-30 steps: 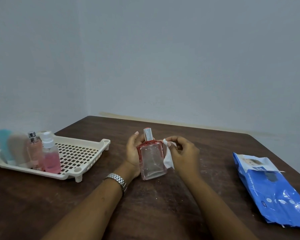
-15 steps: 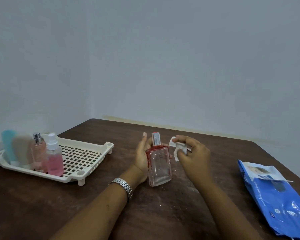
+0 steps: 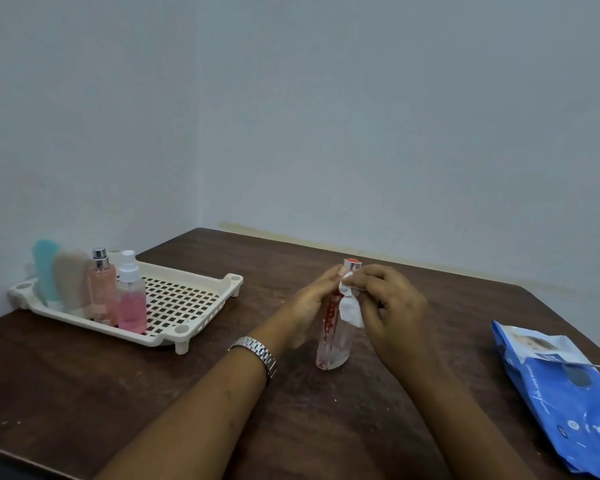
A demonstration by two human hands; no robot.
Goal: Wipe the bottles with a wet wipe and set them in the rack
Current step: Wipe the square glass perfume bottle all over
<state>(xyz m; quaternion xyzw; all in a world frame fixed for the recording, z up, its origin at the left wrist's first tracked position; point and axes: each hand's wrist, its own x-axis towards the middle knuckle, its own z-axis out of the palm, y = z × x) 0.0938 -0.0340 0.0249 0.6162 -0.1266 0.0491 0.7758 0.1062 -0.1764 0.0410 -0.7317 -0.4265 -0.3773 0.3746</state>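
Head cam: clear bottle (image 3: 335, 341) is held upright on the table (image 3: 84, 393) by the curled left hand (image 3: 310, 306), and a wipe (image 3: 350, 310) is pinched against its neck by the right hand (image 3: 394, 306).

Dim, even indoor light, cool grey cast; no clear source; shadows soft and faint, thin one under rack (image 3: 201, 308) at left; no glare on tabletop (image 3: 84, 393); whole frame slightly soft, hands (image 3: 388, 306) smeared; tall bottles at far left blurriest; mild wide-angle stretch at edges.
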